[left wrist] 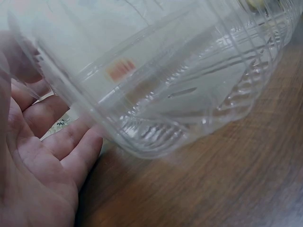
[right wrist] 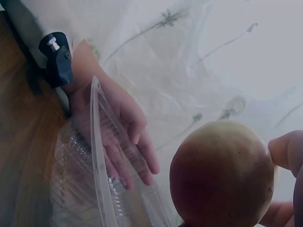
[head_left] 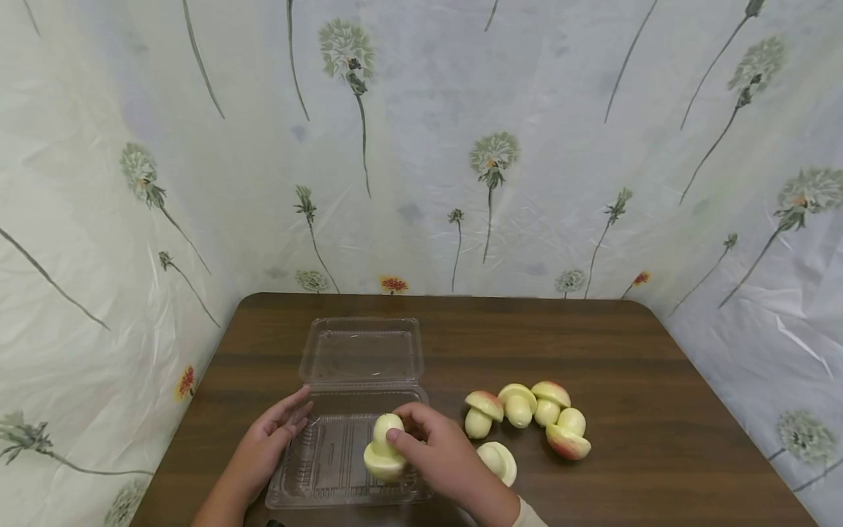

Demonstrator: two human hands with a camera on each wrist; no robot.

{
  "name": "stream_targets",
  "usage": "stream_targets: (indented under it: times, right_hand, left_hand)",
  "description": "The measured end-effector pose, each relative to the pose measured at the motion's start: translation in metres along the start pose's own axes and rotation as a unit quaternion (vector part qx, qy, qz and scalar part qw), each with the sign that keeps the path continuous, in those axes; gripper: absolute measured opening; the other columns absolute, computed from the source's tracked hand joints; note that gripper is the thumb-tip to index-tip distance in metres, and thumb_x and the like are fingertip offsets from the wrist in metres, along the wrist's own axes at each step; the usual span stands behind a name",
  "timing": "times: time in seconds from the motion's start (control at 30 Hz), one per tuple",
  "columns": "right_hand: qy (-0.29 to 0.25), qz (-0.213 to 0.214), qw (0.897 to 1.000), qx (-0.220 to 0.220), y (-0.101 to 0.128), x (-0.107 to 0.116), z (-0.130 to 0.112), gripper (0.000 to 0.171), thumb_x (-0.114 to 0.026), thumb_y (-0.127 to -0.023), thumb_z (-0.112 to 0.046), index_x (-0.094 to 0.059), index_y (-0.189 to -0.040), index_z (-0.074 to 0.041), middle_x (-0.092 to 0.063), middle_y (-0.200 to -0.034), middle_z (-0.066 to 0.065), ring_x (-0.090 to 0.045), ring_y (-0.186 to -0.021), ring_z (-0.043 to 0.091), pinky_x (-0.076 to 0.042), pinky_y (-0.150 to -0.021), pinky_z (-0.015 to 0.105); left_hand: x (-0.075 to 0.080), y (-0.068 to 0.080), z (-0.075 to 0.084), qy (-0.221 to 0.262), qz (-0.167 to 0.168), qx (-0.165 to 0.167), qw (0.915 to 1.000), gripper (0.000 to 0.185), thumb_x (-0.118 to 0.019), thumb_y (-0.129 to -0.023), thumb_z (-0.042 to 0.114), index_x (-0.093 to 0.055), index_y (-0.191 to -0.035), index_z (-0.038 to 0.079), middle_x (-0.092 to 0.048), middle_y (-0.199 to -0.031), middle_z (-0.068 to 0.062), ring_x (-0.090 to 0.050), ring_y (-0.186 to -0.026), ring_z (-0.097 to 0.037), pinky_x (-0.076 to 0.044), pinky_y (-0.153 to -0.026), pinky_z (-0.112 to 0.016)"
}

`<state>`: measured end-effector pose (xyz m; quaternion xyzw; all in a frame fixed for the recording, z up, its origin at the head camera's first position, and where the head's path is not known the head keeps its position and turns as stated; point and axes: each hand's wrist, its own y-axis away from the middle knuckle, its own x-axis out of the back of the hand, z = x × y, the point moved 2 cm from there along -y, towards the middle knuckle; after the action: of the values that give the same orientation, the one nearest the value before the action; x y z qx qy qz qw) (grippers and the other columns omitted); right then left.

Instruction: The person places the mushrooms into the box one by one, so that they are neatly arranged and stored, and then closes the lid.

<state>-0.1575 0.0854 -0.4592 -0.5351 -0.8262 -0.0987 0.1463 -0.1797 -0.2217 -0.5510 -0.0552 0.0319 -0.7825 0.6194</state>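
Pale-yellow, red-blushed mushroom-shaped piece [head_left: 383, 462] hovering above a clear ribbed plastic container [head_left: 332, 450], its hinged lid [head_left: 364, 356] lying open.

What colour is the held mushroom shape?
The mushroom shape is pale yellow, its reddish blush clearest in the right wrist view.

And here's a pale, shiny sheet [head_left: 421, 95] filling the head view's top and both sides, printed dandelions [head_left: 494, 150] scattered across it, an orange bloom [head_left: 394, 284] popping near the centre, and below spreads the dark, wood-grained tabletop [head_left: 540, 337], far corners rounded!
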Motion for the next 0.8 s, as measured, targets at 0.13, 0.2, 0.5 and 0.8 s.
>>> stream_targets:
  times: [0.13,0.2,0.5,0.8]
  right_hand:
    - [0.017,0.003,1.000,-0.002,-0.003,-0.003,0.001,0.029,-0.064,-0.104,-0.039,-0.071,-0.122,-0.018,-0.074,-0.106,-0.003,-0.067,-0.090,0.008,-0.054,-0.078,0.025]
    - [0.027,0.003,1.000,-0.002,-0.005,-0.005,0.001,0.029,-0.064,-0.103,-0.041,-0.071,-0.121,-0.020,-0.074,-0.103,-0.005,-0.067,-0.088,0.007,-0.054,-0.077,0.025]
    - [0.039,-0.018,0.999,-0.004,-0.013,-0.011,-0.004,0.034,-0.061,-0.104,-0.046,-0.070,-0.122,-0.019,-0.076,-0.103,-0.006,-0.068,-0.086,0.008,-0.055,-0.076,0.028]
    - [0.039,-0.016,0.999,-0.003,-0.022,-0.027,-0.009,0.032,-0.066,-0.101,-0.046,-0.072,-0.117,-0.019,-0.076,-0.092,-0.008,-0.068,-0.081,0.005,-0.056,-0.071,0.027]
  left_hand:
    - [-0.001,-0.001,0.002,0.000,-0.002,0.002,1.0000,0.051,-0.044,-0.108,0.001,-0.038,-0.159,-0.001,-0.029,-0.169,-0.021,-0.048,-0.141,0.002,-0.045,-0.108,-0.016]
    - [-0.001,-0.001,0.002,0.000,-0.003,0.002,1.0000,0.051,-0.044,-0.108,0.001,-0.039,-0.159,-0.001,-0.029,-0.169,-0.021,-0.048,-0.140,0.003,-0.045,-0.108,-0.016]
    - [-0.002,0.000,0.001,-0.004,-0.007,0.006,0.9999,0.052,-0.043,-0.108,0.001,-0.037,-0.160,-0.001,-0.030,-0.169,-0.021,-0.047,-0.140,0.004,-0.044,-0.109,-0.015]
    - [-0.002,-0.003,-0.003,-0.012,0.007,-0.008,0.9999,0.051,-0.044,-0.107,-0.002,-0.041,-0.157,-0.003,-0.033,-0.167,-0.023,-0.050,-0.139,0.003,-0.046,-0.108,-0.017]
